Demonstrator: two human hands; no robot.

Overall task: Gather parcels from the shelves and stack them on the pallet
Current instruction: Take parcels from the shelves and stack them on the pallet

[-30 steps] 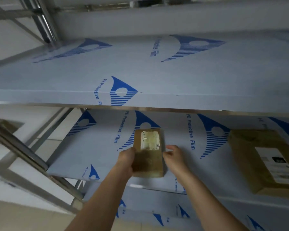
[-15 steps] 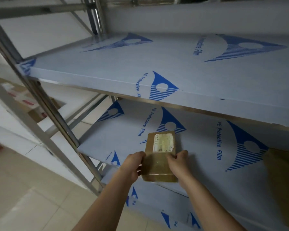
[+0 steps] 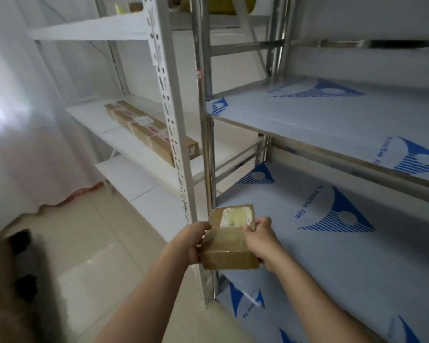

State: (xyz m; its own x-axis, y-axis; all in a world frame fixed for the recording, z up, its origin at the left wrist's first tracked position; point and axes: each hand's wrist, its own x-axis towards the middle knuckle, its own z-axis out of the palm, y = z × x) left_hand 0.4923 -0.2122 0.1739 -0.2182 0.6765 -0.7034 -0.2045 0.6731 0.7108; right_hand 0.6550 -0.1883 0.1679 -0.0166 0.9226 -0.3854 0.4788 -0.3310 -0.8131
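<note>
Brown cardboard parcel now clear of the film-covered shelf, off the front-left corner over the tiled floor; sat on the shelf a sec ago. View swung left too, w/ white rack showing. Prob pickup done, carry to pallet next, pallet not in view. Left hand & right hand curled round its sides. Small, boxy, whitish label on top, glossy tape.

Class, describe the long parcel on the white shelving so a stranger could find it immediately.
Find the white rack left of the film-covered shelves. On its middle shelf lies a long brown carton, far longer and narrower than the small parcel being held.
</note>
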